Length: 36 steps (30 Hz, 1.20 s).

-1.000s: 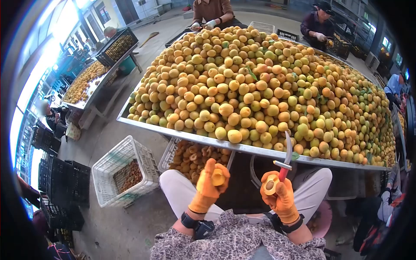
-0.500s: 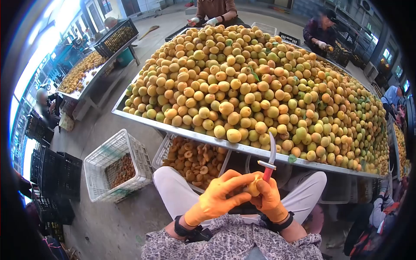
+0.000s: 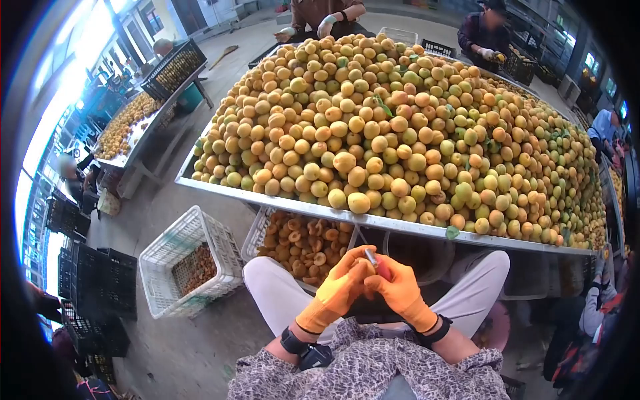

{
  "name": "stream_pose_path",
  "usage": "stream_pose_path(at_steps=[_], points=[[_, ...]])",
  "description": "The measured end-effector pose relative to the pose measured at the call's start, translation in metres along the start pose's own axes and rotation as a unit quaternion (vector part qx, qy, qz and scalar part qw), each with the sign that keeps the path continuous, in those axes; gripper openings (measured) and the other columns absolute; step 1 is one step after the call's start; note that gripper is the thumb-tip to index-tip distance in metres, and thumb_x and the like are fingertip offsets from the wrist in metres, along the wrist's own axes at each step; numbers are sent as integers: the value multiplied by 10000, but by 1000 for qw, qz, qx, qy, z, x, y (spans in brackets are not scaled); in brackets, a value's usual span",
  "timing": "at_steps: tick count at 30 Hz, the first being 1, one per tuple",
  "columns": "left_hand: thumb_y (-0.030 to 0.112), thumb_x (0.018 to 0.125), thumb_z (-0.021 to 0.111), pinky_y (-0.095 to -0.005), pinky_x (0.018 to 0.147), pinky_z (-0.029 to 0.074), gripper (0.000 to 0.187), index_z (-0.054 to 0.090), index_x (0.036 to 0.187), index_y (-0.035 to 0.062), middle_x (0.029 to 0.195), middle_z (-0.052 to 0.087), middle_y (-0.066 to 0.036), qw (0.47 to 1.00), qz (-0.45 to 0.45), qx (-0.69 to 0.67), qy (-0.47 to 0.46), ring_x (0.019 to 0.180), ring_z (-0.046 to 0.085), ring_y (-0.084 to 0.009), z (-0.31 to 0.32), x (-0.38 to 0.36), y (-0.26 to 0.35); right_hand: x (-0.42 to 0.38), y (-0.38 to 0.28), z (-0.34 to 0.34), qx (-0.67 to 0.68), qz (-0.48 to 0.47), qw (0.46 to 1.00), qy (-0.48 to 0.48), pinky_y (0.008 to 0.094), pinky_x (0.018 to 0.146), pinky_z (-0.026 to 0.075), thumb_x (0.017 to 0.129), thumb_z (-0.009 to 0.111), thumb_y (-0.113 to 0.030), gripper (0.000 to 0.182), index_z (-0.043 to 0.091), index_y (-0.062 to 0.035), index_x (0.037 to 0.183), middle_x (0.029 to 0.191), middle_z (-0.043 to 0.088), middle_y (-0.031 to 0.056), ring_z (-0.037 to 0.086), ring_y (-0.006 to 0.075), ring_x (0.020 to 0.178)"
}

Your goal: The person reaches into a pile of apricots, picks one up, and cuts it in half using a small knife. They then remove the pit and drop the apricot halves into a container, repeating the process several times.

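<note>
My left hand (image 3: pixel 337 291), in an orange glove, is closed around an apricot-like fruit, mostly hidden by the fingers. Against it, my right hand (image 3: pixel 403 295), also gloved in orange, grips a knife by its red handle (image 3: pixel 383 268). The short visible part of the metal blade (image 3: pixel 371 256) lies at the left fingertips; the rest is hidden. Both hands are above my lap, in front of a metal-edged table (image 3: pixel 320 215) heaped with yellow-orange fruits (image 3: pixel 373 133). Below the table edge, a white crate (image 3: pixel 255 235) holds opened fruit halves (image 3: pixel 303 243).
A white basket (image 3: pixel 150 267) with brown pits (image 3: pixel 195 269) stands on the floor at left, near black crates (image 3: pixel 100 280). Two people (image 3: pixel 327 17) (image 3: pixel 485 40) work across the table. Another fruit-covered table (image 3: pixel 130 157) is at upper left.
The knife has swung down from upright, its blade now at the left fingertips. Both hands have shifted slightly left and up. The person across the table has moved their gloved hands apart.
</note>
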State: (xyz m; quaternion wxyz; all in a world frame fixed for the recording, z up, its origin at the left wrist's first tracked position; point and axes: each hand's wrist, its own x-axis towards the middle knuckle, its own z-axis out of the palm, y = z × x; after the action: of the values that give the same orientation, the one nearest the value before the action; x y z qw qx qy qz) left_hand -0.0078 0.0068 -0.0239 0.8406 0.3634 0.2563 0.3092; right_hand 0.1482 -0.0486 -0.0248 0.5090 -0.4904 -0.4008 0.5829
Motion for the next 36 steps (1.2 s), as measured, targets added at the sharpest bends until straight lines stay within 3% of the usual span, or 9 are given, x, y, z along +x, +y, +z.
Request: stream_pose_path(at_steps=[5,7,9,11,19,25,31,33,36], points=[[161,925,595,-257,661,494,359,563,1274,83,1059,618,-78,962,92,206,156,791,610,-185,-42,3,20,-4,0,-10,107,-33,991,73,175,501,294,958,635,-239,336,605,1,1191,680,443,-82,373,11,547],[31,819,664,-363,875,503,444,591,1253,89,1083,610,-119,572,354,659,336,997,602,-270,-61,21,29,-8,-5,-21,127,-52,987,85,184,455,223,973,604,-313,387,598,12,1183,640,387,-85,311,-2,504],[9,768,696,-398,971,448,472,618,1223,110,1171,596,-143,597,336,651,325,1096,561,-308,-61,28,46,-10,-7,-30,133,-79,982,109,189,436,207,978,579,-361,421,590,14,1167,627,383,-80,298,2,485],[8,817,656,-286,749,485,399,626,1208,85,1141,599,-81,760,278,524,267,855,590,-168,-54,52,50,-15,-7,-34,137,-99,977,132,195,416,191,983,555,-409,458,583,16,1151,614,378,-75,285,7,466],[38,772,664,-450,900,466,425,617,1187,118,1161,590,-138,589,388,654,272,1083,551,-353,-1,149,62,-41,-16,-56,185,-100,944,255,195,397,171,1001,501,-441,377,515,-71,927,590,380,-43,287,25,444],[27,747,646,-439,893,480,518,589,1227,214,1178,559,-86,514,185,811,210,1085,530,-337,-44,199,82,-51,-20,-63,195,-49,952,230,195,412,176,991,532,-426,367,535,-64,932,611,404,-43,301,24,462],[34,754,662,-413,904,491,521,544,1246,158,1153,582,-110,581,229,762,171,1091,565,-325,-58,190,92,-53,-24,-62,174,-38,969,170,192,424,218,990,532,-425,379,566,-49,968,642,456,-34,322,26,473],[42,798,648,-403,872,529,487,497,1260,79,1172,577,-132,896,233,372,64,1060,603,-309,-58,171,91,-55,-31,-58,163,-36,973,159,192,427,219,996,524,-417,372,570,-47,991,645,460,-31,321,26,475],[41,825,636,-448,885,557,547,406,1321,62,1217,556,-185,987,144,28,-67,1060,620,-341,-14,120,81,-54,-38,-49,146,-26,981,127,192,433,222,1006,509,-397,359,570,-44,1032,650,466,-24,322,26,478]])
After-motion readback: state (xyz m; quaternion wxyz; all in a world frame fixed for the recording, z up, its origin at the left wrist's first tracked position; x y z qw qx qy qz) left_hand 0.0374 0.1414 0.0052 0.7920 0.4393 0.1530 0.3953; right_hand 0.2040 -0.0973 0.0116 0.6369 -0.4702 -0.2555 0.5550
